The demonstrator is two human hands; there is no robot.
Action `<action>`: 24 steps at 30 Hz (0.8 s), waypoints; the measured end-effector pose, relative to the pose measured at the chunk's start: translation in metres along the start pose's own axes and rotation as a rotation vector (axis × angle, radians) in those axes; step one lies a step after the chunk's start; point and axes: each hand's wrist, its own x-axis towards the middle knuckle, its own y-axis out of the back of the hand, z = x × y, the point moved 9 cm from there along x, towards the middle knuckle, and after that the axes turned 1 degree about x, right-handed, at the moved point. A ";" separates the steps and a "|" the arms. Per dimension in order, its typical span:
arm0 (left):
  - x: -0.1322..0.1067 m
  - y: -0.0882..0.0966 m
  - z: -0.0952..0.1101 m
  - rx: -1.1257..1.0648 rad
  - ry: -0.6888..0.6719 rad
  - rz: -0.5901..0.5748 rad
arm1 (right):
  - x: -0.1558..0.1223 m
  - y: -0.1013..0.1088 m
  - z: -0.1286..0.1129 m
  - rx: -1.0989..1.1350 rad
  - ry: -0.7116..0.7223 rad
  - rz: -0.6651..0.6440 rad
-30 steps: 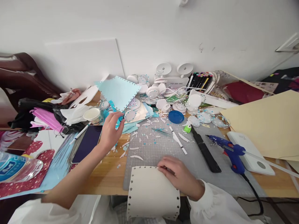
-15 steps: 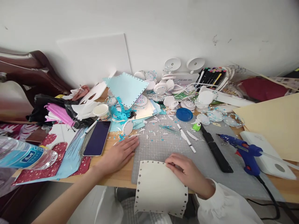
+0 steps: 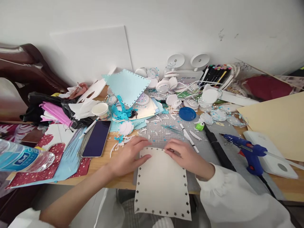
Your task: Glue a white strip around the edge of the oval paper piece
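Observation:
A cream paper sheet [image 3: 161, 183] with star-shaped holes punched along its edges lies on the grey cutting mat [image 3: 209, 152] and hangs over the table's near edge. My left hand [image 3: 129, 155] rests on its top left corner, fingers pressed onto the paper. My right hand [image 3: 186, 156] lies on its top right corner with the fingers curled on the edge. Both hands hold the sheet flat at its far edge.
A phone [image 3: 97, 138] lies left of the mat; a water bottle [image 3: 21, 158] is at the far left. On the right are a blue glue gun [image 3: 247, 150], a black tool [image 3: 217, 147] and a large cream board [image 3: 277, 123]. Paper scraps, a light blue punched sheet [image 3: 127, 85], a paper cup [image 3: 101, 110] and markers [image 3: 217, 73] crowd the back.
My left hand came back from the scraps near the light blue sheet to the mat and onto the cream sheet's top left corner. The sheet now lies flatter and farther onto the mat.

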 end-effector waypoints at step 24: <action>0.028 -0.030 -0.004 0.066 -0.231 -0.163 | 0.010 -0.009 -0.002 -0.298 0.239 0.000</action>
